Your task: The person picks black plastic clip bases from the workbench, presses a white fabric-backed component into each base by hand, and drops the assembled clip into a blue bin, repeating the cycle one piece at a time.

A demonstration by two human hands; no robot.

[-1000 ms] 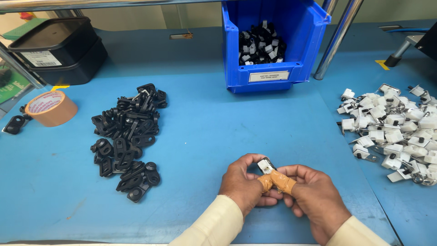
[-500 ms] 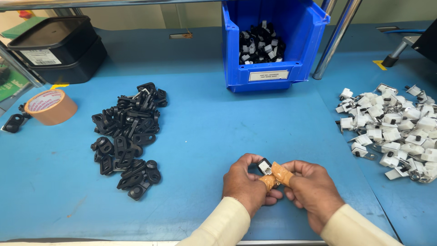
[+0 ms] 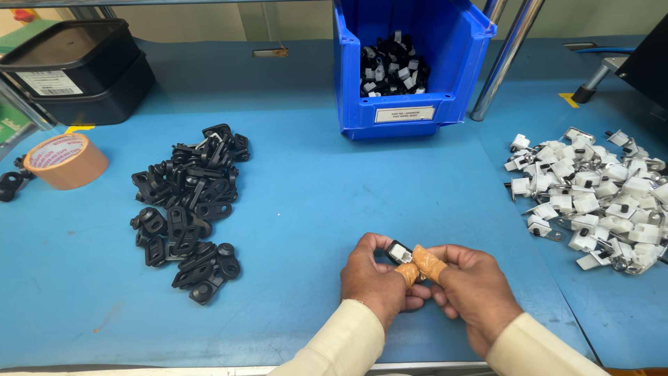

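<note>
Both my hands meet near the table's front edge around one small part. My left hand (image 3: 379,278) and my right hand (image 3: 470,285) pinch a small black and white part (image 3: 399,252) between thumbs and fingers. Both thumbs wear orange finger cots. A heap of black plastic parts (image 3: 189,202) lies to the left of my hands. To the right is a pile of white clip parts (image 3: 591,198) with metal pieces.
A blue bin (image 3: 410,66) with black and white assembled parts stands at the back centre. Stacked black trays (image 3: 76,69) sit at the back left, a roll of brown tape (image 3: 66,160) at the left. Metal posts (image 3: 504,59) rise at the right.
My hands have stayed at the same spot on the blue table, with the thumbs shifting slightly on the small part.
</note>
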